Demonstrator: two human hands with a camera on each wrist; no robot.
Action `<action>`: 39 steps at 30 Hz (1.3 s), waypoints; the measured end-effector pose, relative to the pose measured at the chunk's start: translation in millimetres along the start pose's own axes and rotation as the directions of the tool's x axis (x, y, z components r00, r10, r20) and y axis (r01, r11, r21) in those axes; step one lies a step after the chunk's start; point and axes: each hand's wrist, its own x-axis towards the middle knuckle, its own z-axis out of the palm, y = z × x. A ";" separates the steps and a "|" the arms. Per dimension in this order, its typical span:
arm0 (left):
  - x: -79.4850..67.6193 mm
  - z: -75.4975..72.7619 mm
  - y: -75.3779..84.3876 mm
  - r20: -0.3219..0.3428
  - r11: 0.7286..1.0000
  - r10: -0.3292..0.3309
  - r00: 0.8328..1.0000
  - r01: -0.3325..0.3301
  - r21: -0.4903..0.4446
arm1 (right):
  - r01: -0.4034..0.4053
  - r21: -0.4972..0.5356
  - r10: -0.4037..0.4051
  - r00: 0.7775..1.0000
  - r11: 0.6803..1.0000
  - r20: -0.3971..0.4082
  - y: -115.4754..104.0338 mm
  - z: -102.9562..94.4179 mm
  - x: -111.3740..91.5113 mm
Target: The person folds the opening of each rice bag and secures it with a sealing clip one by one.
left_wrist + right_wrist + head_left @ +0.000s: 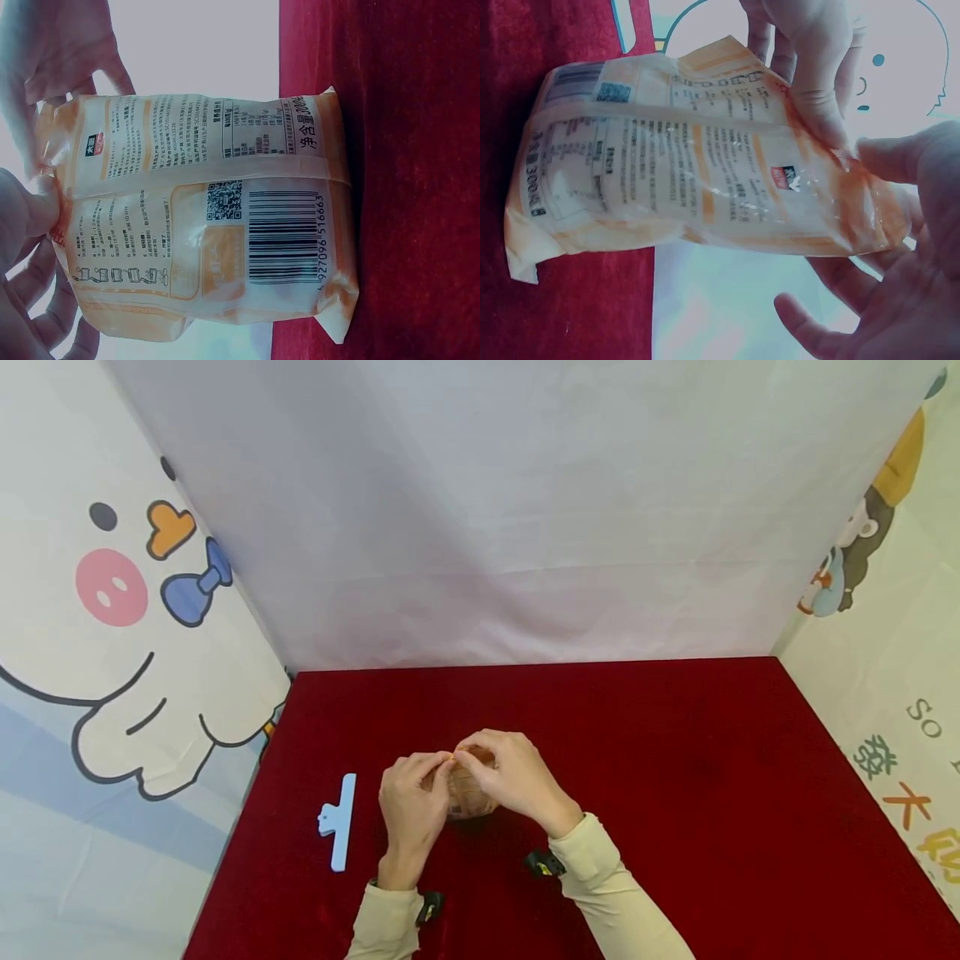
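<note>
A food packet (217, 225) of orange and clear plastic, printed with a barcode and small text, stands on the red table between both hands. Its top edge is pinched by the thumb and fingers of my left hand (415, 802). Close beside it, my right hand (513, 772) pinches the same edge, the two thumbs nearly meeting in the right wrist view. The packet's back (652, 165) faces the wrist cameras, and its top looks gathered and creased under the fingers. In the head view the hands hide much of the packet.
A light blue clip with a long straight bar (342, 822) lies on the red tablecloth (675, 777) to the left of the hands. White cloth (525, 510) hangs behind the table, and printed cartoon cloths stand at both sides.
</note>
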 end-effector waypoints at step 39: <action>-0.9 -14.9 -17.5 0.122 0.996 0.088 0.989 -0.086 -0.025 | 0.288 -0.349 -0.307 0.952 0.892 0.000 -8.5 1.1 5.6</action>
